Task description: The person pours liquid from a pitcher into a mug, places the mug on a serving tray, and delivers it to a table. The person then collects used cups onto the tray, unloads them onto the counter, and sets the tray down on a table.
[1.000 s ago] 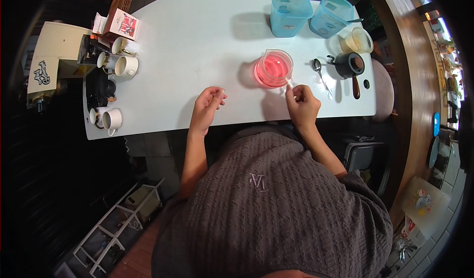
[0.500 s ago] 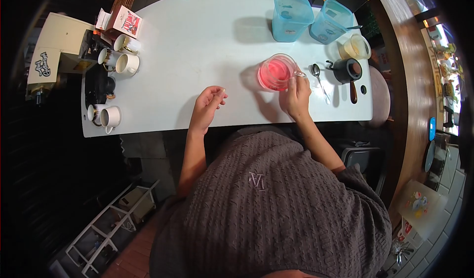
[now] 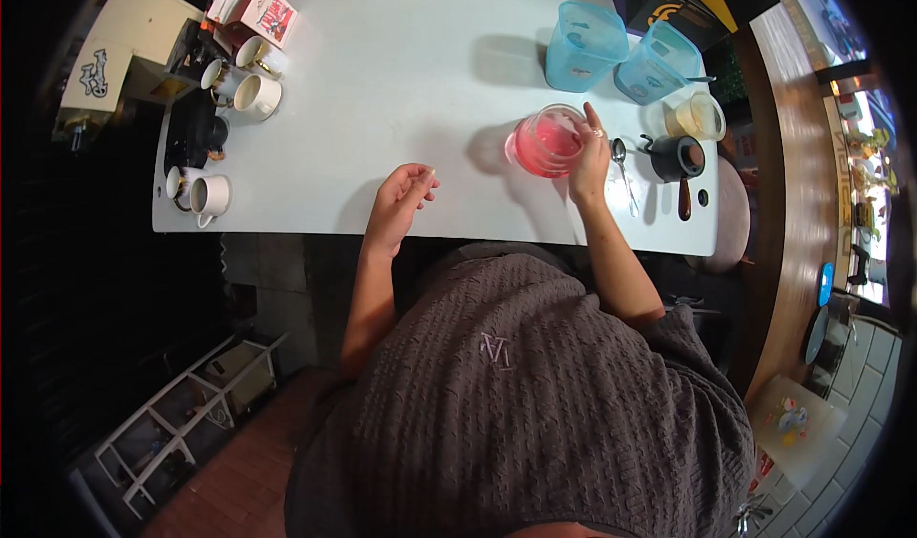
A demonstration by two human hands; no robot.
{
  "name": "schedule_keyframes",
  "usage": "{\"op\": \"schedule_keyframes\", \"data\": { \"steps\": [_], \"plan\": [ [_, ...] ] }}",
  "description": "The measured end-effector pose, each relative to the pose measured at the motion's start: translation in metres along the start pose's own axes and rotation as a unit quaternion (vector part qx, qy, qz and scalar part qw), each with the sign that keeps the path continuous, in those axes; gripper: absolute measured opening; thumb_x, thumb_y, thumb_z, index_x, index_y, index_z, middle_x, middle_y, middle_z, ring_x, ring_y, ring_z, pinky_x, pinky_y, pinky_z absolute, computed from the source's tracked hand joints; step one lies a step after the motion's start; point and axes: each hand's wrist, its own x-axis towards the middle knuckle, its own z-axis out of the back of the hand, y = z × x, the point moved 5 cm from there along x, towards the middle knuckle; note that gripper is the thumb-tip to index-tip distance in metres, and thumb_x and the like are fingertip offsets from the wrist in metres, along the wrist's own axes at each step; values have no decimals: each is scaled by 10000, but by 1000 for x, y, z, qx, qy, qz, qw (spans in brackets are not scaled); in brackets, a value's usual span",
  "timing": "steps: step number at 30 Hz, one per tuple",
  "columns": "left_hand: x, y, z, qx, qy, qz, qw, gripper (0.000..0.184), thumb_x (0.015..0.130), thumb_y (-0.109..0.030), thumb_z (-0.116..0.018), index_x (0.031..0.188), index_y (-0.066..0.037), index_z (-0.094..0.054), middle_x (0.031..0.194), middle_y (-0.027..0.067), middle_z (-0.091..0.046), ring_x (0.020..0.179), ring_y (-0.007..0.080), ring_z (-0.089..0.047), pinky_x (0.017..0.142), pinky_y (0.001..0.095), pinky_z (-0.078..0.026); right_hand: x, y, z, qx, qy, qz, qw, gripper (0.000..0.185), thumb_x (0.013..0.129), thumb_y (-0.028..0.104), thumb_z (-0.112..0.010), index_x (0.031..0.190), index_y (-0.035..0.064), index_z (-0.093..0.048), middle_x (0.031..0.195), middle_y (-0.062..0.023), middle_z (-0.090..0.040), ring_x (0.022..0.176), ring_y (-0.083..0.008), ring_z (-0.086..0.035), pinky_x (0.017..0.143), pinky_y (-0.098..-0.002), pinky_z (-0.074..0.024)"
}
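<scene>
Right hand (image 3: 589, 164): gripping the glass jug (image 3: 543, 149) of pink liquid at its handle side; jug immediately left of that hand. Left hand (image 3: 405, 201): half open, fingers loosely curled, near the table (image 3: 382, 80) edge. Spoon (image 3: 626, 177): just right of right hand.

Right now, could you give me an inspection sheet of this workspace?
Surface: white table, bare across its middle.
Things in hand: clear glass jug with pink liquid.
Clutter: mugs at the left end; blue containers, spoon and dark pot towards the right.
Hands: right hand grips the jug's handle side; left hand has curled fingers, nothing visible in it.
Cables: nothing seen on the tabletop.
Surroundings: white shelf frame at lower left, wooden counter at right.
</scene>
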Motion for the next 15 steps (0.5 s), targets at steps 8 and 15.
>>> {"op": "schedule_keyframes", "data": {
  "steps": [8,15],
  "plan": [
    [-15,10,7,-24,-48,1,999,297,951,-318,-595,1071,-47,-611,925,24,-640,824,92,-561,721,252,-415,20,58,-9,72,85,75,991,483,964,199,-357,1301,-120,-490,1457,-203,-402,1206,-232,-497,1015,-349,-397],
    [-34,13,6,-53,-77,-10,996,291,944,-320,-607,1065,-55,-612,915,18,-647,813,90,-559,710,253,-413,-4,73,-31,69,193,54,977,537,958,185,-360,1419,-89,-358,1353,-188,-512,1208,-222,-498,1024,-360,-394]
  ]
}}
